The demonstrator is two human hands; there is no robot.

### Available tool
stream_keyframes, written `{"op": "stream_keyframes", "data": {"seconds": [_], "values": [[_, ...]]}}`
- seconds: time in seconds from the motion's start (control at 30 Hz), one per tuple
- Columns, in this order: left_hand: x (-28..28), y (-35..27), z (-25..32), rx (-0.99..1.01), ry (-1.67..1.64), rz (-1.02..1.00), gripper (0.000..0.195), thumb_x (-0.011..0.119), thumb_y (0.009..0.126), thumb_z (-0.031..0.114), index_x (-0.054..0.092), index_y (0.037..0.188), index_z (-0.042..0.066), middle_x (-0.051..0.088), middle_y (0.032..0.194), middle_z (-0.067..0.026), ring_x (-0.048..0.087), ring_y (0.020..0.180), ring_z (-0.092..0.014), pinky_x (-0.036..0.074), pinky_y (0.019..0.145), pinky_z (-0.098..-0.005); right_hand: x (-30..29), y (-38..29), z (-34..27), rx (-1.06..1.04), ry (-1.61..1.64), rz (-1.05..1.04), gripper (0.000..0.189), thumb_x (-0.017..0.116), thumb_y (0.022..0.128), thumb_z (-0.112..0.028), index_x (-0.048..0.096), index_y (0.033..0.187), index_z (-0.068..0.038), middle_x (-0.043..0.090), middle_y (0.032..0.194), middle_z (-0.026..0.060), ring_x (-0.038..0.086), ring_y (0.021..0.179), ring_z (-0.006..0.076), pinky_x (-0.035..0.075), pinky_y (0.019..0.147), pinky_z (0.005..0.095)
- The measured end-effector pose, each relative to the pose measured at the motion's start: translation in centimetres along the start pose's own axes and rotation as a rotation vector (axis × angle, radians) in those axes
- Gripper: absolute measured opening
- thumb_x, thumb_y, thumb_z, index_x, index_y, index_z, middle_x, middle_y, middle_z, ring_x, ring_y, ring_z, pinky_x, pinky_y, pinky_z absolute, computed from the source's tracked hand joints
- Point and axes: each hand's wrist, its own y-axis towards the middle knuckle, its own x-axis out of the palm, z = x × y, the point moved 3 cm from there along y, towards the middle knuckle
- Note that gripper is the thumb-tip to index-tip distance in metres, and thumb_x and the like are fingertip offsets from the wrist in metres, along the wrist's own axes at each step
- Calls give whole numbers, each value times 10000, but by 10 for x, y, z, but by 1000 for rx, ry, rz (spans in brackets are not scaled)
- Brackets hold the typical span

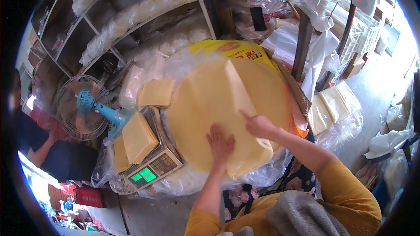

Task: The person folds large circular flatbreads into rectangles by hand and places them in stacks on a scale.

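A large round pile of thin, yellowish sheets [200, 111] lies before me, perhaps thin pancakes or bean-curd skin. Its top sheet is partly folded, and a pale flap [241, 93] runs along the fold. My left hand [221, 144] rests flat on the sheet with its fingers a little apart and nothing in it. My right hand [261, 126] is at the fold with its index finger stretched out; whether it pinches the sheet is unclear. Left of the pile, a digital scale [169, 162] with a lit green display carries a stack of folded sheets [139, 136].
Another folded stack [156, 92] lies behind the scale. A blue desk fan [86, 100] stands at left, near a seated person [39, 141]. Behind the pile are a yellow printed bag [233, 48] and a dark phone [258, 18]. Plastic-wrapped packs [333, 106] lie at right.
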Motion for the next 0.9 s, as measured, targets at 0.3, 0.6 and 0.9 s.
{"op": "stream_keyframes", "data": {"seconds": [0.3, 0.6, 0.9], "values": [[-1, -3, -5, 100, -134, 51, 460, 569, 719, -5, 542, 1175, 53, 468, 1248, -180, 430, 1173, -383, 394, 958, -448, 42, 25, -38, -198, 84, -124, 443, 522, 842, -232, 496, 1237, -32, 630, 974, 182, 601, 936, 351, 469, 803, 428], [-8, 3, 6, 115, -177, -35, 393, 519, 741, -41, 579, 1120, 43, 538, 1219, -125, 458, 1190, -322, 383, 1008, -403, 45, 28, 9, -168, -192, 392, 575, 468, 895, -392, 414, 1322, -10, 359, 1405, 149, 275, 1334, 300, 221, 1076, 482], [-2, -1, 4, 133, -184, -28, 383, 495, 755, -49, 578, 1122, 21, 540, 1228, -124, 457, 1197, -321, 383, 1009, -400, 62, 12, 15, -142, -259, 315, 534, 391, 929, -379, 395, 1351, -51, 331, 1434, 127, 243, 1357, 289, 193, 1085, 516]]}}
